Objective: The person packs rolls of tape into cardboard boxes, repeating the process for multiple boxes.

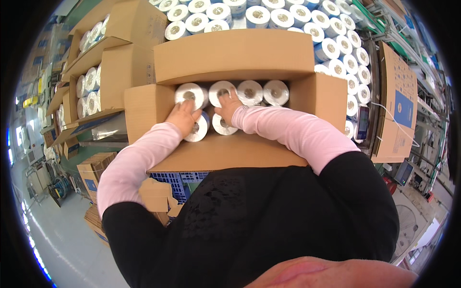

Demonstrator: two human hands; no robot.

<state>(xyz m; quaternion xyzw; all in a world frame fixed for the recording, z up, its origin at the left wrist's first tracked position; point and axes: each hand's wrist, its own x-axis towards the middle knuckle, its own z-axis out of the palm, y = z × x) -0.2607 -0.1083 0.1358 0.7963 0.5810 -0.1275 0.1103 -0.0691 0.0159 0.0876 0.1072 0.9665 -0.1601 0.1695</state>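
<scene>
A cardboard box (235, 55) stands in front of me with its flaps folded out. Inside, a back row of wrapped white rolls runs from the left, with the two right-hand ones (249, 91) (276, 91) untouched. My left hand (184, 117) rests with fingers apart across the far-left roll (184, 90) and a nearer roll (199, 133) with a blue side. Over the second back roll (220, 87) and a nearer white roll (223, 127) lies my right hand (228, 106), fingers spread and touching them. Both hands partly cover these rolls.
Many upright rolls (282, 18) crowd the surface behind and right of the box. Open cartons of rolls (126, 62) stand at left. Flat cardboard (396, 105) and a dark handheld device (363, 122) are at right. A blue plastic crate (175, 185) sits below the box.
</scene>
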